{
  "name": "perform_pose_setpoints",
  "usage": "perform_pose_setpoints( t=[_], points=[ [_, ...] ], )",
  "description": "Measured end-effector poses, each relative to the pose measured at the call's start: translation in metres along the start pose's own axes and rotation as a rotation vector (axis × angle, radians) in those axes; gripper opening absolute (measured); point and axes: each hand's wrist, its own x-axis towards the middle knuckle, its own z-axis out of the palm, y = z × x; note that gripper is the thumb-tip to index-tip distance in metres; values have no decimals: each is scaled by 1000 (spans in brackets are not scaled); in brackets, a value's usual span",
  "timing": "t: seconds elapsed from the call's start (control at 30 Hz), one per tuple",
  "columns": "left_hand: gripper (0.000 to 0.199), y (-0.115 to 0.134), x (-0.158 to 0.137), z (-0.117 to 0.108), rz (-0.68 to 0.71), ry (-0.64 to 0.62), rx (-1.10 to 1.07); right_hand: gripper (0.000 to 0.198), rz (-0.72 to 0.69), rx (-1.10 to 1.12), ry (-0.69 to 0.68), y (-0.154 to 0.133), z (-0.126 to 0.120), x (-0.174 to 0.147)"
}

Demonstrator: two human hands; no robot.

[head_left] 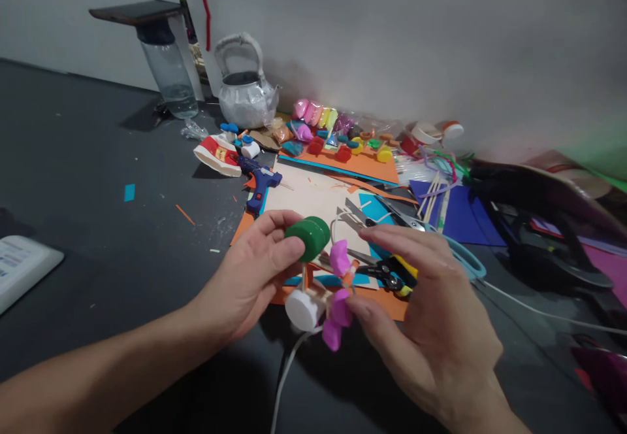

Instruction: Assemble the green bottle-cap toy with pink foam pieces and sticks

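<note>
Model point(304, 310) is held in the air above the near edge of the papers point(308, 192). Your left hand point(249, 267) pinches its green disc point(306, 241). Your right hand point(435, 316) is spread, thumb at the purple clay point(341, 308); contact uncertain. Scissors point(465, 257) lie partly behind that hand. Glue gun point(263, 184) rests at the papers' left edge; kettle point(247, 100) and bottle point(171, 78) stand farther back on the counter point(93, 159).

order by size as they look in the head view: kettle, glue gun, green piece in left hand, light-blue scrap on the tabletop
1. Silver kettle
2. Blue glue gun and green rounded piece: too close to rank, with the green piece nearer the camera
3. Light-blue scrap
</note>
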Motion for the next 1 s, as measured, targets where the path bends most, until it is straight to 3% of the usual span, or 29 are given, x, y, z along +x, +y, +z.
perform_pose_setpoints(
  t=[0.2,0.37,0.57,1.0],
  points=[
    [18,-4,4,-1,-198,-59,-152,41,-72,67,-65,3,1,-3],
    [22,-6,4,-1,-189,-125,-133,8,184,260,-69,-2,0,0],
    [22,-10,4,-3,-82,-146,-69,11,402,388,-188,-10,-2,7],
    [19,-15,3,-5,-89,-142,-31,17,332,226,-184,-15,-3,5]
  ],
)
